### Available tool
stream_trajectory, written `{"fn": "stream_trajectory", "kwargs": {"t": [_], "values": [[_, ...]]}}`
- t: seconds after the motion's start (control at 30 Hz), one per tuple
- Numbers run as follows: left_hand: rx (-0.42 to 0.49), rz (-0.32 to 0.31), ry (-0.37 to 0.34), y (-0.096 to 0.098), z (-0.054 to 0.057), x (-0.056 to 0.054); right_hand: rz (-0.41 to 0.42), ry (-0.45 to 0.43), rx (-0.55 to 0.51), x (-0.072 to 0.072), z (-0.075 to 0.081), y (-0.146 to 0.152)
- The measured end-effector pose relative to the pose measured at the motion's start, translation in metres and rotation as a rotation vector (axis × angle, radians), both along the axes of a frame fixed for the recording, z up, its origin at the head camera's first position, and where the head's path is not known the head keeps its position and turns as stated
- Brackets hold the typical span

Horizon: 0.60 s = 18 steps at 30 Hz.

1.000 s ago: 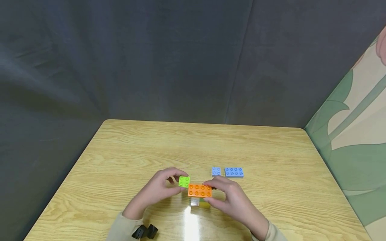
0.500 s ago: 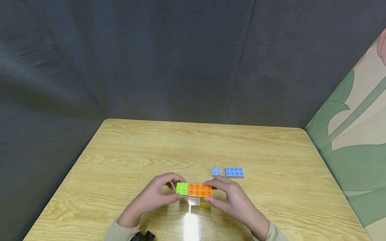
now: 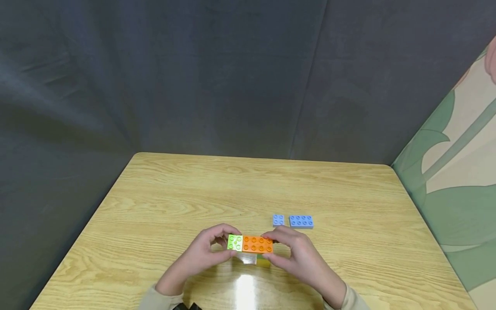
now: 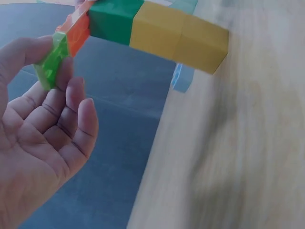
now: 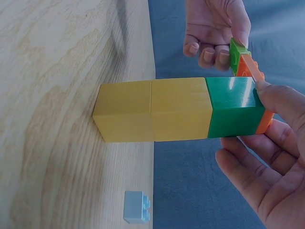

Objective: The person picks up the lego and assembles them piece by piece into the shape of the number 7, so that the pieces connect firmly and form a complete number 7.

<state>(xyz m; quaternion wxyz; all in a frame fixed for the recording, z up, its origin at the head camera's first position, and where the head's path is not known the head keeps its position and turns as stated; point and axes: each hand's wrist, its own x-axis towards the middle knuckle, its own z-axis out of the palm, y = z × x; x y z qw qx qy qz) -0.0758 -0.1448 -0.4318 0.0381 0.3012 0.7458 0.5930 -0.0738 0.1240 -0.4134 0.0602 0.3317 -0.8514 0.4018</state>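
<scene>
My left hand (image 3: 207, 249) pinches a small lime-green building brick (image 3: 234, 242) between thumb and index finger; its other fingers curl loosely below in the left wrist view. Flush against the lime brick lies the end of a longer orange brick (image 3: 257, 244). My right hand (image 3: 296, 252) grips the orange brick's right end, thumb on the near side. Beneath the orange brick, a dark green block (image 5: 236, 107) sits on two yellow blocks (image 5: 181, 109), forming an upright tower on the table. The orange brick overhangs the tower to the left. How the lime brick is supported underneath cannot be told.
A small blue brick (image 3: 278, 220) and a longer blue brick (image 3: 301, 221) lie on the wooden table (image 3: 186, 185) behind the right hand. Dark cloth (image 3: 232, 86) hangs beyond the far edge. Black gear (image 3: 187, 306) shows at the left wrist.
My left hand first brought the lime brick down and slightly left, level with the orange brick's end, then shifted slightly right against it. My right hand has stayed on the orange brick.
</scene>
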Motion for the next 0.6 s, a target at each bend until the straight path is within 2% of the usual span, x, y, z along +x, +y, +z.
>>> {"fn": "stream_trajectory", "kwargs": {"t": [0.23, 0.6], "values": [[0.118, -0.042, -0.119, 0.0041, -0.0041, 0.0016, 0.007, -0.001, -0.009, -0.0002, -0.0004, -0.0002], [0.219, -0.081, -0.214, 0.0092, -0.007, 0.0039, 0.011, -0.008, -0.014, 0.0004, 0.0009, -0.0009]]}}
